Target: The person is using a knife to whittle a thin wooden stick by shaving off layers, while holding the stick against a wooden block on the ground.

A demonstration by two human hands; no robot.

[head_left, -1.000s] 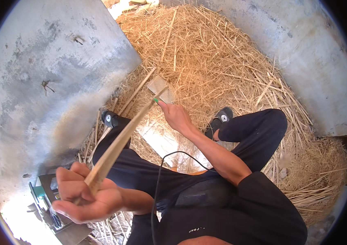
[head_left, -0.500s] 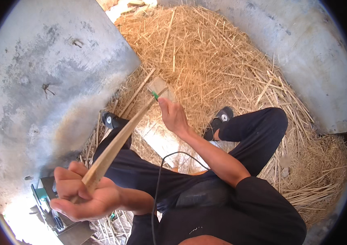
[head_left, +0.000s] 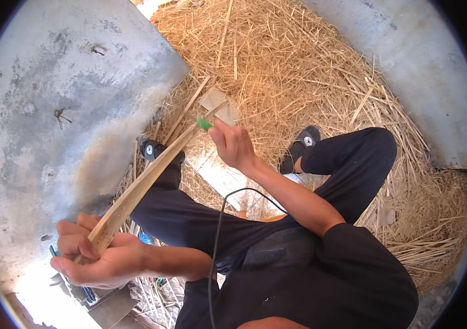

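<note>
A long, pale bamboo strip (head_left: 151, 178) slants across in front of me, its near end by my left hand (head_left: 107, 257) and its far end pointing up to the right. My left fingers are curled round the near end. Toward the far end, my right hand (head_left: 234, 145) is closed with the thumb up. It holds a small green thing (head_left: 204, 124) against the strip; its kind is not clear, and the rest of it is hidden by the fingers.
Straw-like shavings (head_left: 283, 71) cover the floor ahead, with a flat block (head_left: 211, 100) among them. Grey walls (head_left: 80, 109) rise at left and right. A black cable (head_left: 220, 230) loops over my lap. Thin split strips (head_left: 414, 255) lie at the right.
My left hand has moved a little left and down with the near end of the strip. More of the green thing shows by my right hand, which stays close to the strip's far end.
</note>
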